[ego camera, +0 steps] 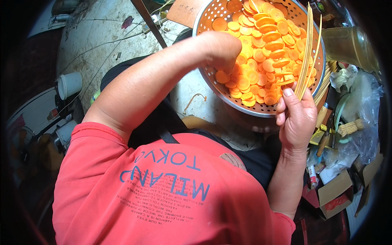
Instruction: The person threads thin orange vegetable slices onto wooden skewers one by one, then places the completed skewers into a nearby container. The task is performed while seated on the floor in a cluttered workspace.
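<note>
A perforated metal colander (209,88) holds a heap of round orange carrot slices (243,82). My right hand (296,113), at the colander's near right rim, grips the lower end of a thin skewer threaded with a spaced row of carrot slices (271,37). The skewer's pale tip (254,5) points away from me. Several bare bamboo skewers (306,52) also stick up from between the fingers of that hand. My left hand (225,50) reaches over the left rim, bent down into the slices. Its fingertips are hidden, so whether it holds a slice cannot be told.
More bamboo skewers (322,84), a wooden-handled knife (322,114), a skewer bundle (350,127) and plastic bags (366,101) crowd the right side. An open cardboard box (335,190) stands lower right. Left are a white bucket (69,85) and cables on the floor (101,39).
</note>
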Demonstrator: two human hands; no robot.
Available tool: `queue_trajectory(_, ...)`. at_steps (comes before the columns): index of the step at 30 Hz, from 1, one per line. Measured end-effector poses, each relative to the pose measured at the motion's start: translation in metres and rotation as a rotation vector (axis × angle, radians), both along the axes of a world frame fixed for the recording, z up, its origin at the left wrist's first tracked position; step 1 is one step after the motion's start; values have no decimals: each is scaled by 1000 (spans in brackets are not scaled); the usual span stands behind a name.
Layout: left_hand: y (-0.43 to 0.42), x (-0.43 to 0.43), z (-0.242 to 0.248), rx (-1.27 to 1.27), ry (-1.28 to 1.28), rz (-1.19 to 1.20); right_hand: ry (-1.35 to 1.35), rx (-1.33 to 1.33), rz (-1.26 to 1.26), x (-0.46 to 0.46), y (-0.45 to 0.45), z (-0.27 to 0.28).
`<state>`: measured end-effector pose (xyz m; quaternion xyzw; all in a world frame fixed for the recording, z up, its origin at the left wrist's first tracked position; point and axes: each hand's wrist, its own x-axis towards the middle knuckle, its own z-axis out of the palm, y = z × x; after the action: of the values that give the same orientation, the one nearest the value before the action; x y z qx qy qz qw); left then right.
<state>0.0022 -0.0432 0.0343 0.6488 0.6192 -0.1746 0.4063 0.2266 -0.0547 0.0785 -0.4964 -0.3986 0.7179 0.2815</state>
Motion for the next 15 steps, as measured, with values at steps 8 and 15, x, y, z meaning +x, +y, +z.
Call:
queue_trajectory(8,-4,13,15,-50,25,-177,-25,-4,40,2,-2,0)
queue_trajectory(15,15,-27,-6,229,-459,695,-26,-23,61,2,-3,3)
